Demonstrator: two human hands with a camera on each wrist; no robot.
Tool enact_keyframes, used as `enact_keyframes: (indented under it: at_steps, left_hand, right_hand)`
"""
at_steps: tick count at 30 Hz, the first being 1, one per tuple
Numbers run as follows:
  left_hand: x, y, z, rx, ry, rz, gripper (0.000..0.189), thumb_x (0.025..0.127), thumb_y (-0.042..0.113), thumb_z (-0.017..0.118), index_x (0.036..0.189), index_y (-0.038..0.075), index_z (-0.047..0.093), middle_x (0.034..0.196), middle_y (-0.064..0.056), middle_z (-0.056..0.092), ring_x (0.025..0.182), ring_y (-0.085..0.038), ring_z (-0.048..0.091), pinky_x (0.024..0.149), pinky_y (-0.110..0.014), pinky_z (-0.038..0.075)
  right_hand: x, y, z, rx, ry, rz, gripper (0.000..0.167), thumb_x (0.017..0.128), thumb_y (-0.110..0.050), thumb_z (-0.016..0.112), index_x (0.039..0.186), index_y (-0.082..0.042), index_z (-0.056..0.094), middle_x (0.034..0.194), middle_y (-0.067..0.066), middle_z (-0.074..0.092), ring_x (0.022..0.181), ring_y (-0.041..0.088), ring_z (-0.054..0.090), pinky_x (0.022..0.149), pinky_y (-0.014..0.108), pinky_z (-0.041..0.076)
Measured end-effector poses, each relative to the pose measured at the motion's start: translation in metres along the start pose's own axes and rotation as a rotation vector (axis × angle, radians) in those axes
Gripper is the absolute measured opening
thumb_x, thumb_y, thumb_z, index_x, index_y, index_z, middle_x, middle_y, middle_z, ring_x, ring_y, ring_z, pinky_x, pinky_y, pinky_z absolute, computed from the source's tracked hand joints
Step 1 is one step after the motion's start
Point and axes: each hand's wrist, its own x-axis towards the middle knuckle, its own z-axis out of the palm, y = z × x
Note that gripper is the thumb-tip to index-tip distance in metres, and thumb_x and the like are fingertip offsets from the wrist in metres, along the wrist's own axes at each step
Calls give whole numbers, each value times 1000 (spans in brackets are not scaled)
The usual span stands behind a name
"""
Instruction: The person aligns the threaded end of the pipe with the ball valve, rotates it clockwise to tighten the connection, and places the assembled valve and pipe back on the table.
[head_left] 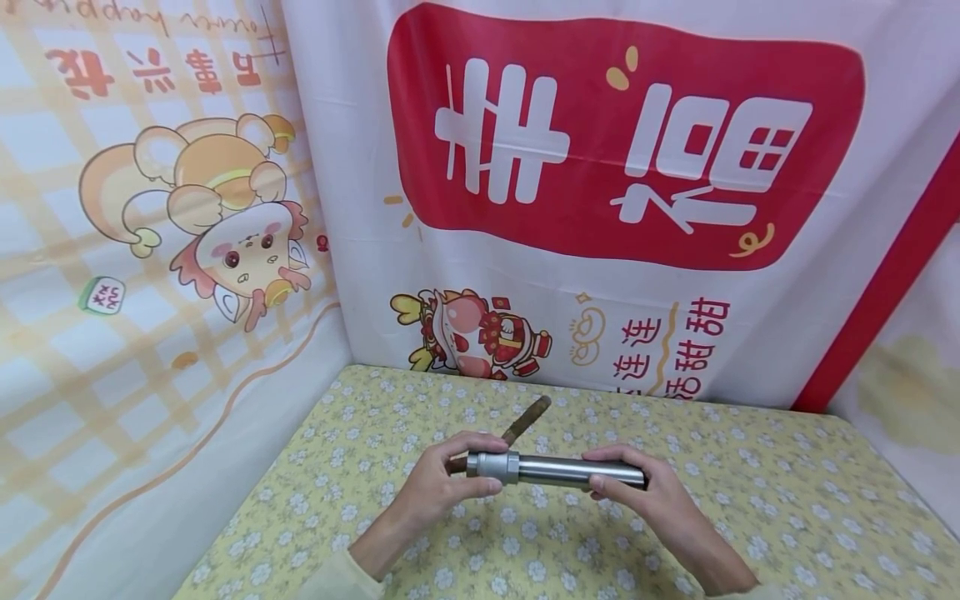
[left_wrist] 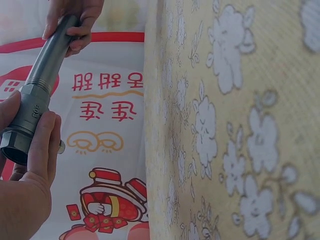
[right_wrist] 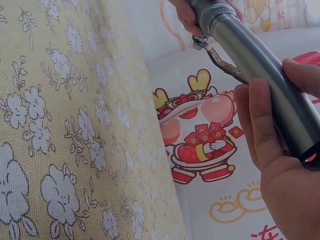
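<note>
A straight silver metal pipe (head_left: 558,470) runs sideways over the table between both hands. At its left end sits a grey metal pipe fitting (head_left: 498,467) with a hexagonal nut and raised lettering, also visible in the left wrist view. My left hand (head_left: 438,483) grips this fitting, thumb in front and fingers behind. My right hand (head_left: 648,483) holds the pipe near its far right end, fingers and thumb on opposite sides. Behind the fitting a brown, rough-surfaced bar (head_left: 527,419) slants up and away; its middle is hidden by the fitting and left hand.
A yellow flowered cloth (head_left: 360,442) covers the table. White printed curtains with a red panel (head_left: 585,225) hang along the back, and a checked, cartoon-printed one (head_left: 150,333) hangs on the left.
</note>
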Motion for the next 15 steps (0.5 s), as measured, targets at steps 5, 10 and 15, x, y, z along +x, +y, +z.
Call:
enact_keyframes:
  at_steps: [5, 10, 15]
  left_hand:
    - [0, 0, 1, 2, 4, -10, 43, 94, 16, 86, 136, 15, 76, 148, -5, 68, 138, -26, 53, 107, -48, 48]
    - [0, 0, 1, 5, 9, -21, 44, 94, 17, 86, 136, 12, 75, 148, -5, 68, 135, -26, 55, 105, -47, 49]
    - [0, 0, 1, 24, 15, -20, 46, 94, 19, 86, 137, 8, 74, 148, -4, 68, 136, -26, 55, 104, -44, 47]
  right_hand:
    - [0, 0, 2, -2, 9, 14, 52, 102, -27, 79, 142, 2, 63, 130, 16, 69, 103, 25, 74, 92, 41, 64]
    - [-1, 1, 3, -13, 14, -1, 51, 98, -22, 83, 140, -3, 62, 135, 21, 64, 104, 26, 70, 87, 38, 62]
    - [-3, 3, 3, -14, -5, -35, 54, 94, -15, 86, 140, -5, 59, 141, 21, 58, 109, 26, 67, 85, 35, 61]
